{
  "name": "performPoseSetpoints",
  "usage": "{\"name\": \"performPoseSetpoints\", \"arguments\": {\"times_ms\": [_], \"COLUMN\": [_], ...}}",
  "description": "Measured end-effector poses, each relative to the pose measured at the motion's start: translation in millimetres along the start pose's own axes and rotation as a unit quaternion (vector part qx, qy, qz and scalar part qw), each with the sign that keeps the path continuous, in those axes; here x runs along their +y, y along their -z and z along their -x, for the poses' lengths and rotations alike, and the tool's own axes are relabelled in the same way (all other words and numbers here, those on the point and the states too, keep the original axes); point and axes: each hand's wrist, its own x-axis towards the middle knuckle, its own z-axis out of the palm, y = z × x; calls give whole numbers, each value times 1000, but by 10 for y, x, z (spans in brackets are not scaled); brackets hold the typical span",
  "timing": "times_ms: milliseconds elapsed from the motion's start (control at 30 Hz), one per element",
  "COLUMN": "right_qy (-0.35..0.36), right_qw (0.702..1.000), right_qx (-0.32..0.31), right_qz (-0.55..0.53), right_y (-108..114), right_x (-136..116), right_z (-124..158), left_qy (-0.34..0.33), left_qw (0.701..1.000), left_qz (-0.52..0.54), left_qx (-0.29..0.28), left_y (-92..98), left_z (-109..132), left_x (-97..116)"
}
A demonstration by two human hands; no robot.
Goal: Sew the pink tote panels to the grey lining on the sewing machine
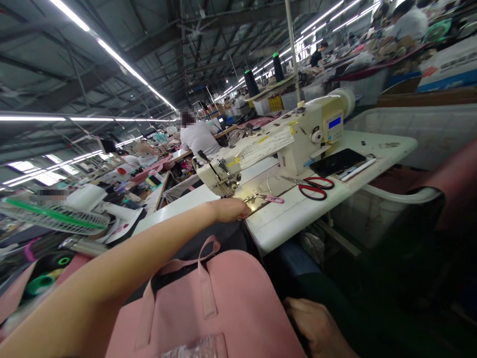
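A pink bag (246, 293) with two strap handles (206, 288) fills the lower middle of the view, close to me. My right hand (316, 323) is closed at its right edge, the fingertips hidden behind it. My left arm reaches across above the bag. At the table edge, just below the needle area of a sewing machine (261, 144), my left hand (233, 210) is closed; whatever its fingers hold is hidden. Beside those fingers lie small pink-handled thread snips (274, 199). Dark fabric (223, 236) hangs beneath the left hand.
Red-and-black scissors (316, 188) and a black phone (341, 161) lie on the machine table (278, 223). White bins (372, 214) stand at right. A fan (55, 214) is at left. Another person (199, 136) sits beyond the machine. Thread cones (251, 83) stand behind it.
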Motion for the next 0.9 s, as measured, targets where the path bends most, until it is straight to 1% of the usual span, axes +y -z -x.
{"name": "performPoseSetpoints", "arguments": {"times_ms": [100,200,267,333,400,467,567,633,700,767,900], "right_qy": [-15,-33,-36,-33,-32,-39,-37,-29,-24,-20,-31], "right_qw": [1000,999,999,999,999,999,998,998,999,999,999], "right_qx": [-7,-15,-17,-15,-10,-13,-19,-21,-22,-21,-17], "right_qz": [-6,-21,-33,-39,-37,-35,-44,-46,-41,-36,-30], "right_y": [0,-7,-10,-12,-15,-20,-32,-40,-47,-57,-93], "right_x": [0,1,-3,-8,-9,0,29,50,66,84,166], "right_z": [6,20,23,22,23,32,58,75,90,110,224], "left_qy": [6,6,20,66,131,186,226,228,214,191,155], "left_qw": [1000,1000,999,993,978,958,929,914,907,910,925], "left_qz": [-4,-6,-7,-12,-17,-13,5,17,26,32,31], "left_qx": [-2,10,39,95,159,217,294,337,361,366,346], "left_y": [-23,-33,-50,-115,-255,-459,-774,-915,-984,-1006,-1027], "left_z": [-67,-94,-56,22,114,189,243,260,289,339,448], "left_x": [-16,-18,-7,21,72,140,237,275,291,295,297]}}
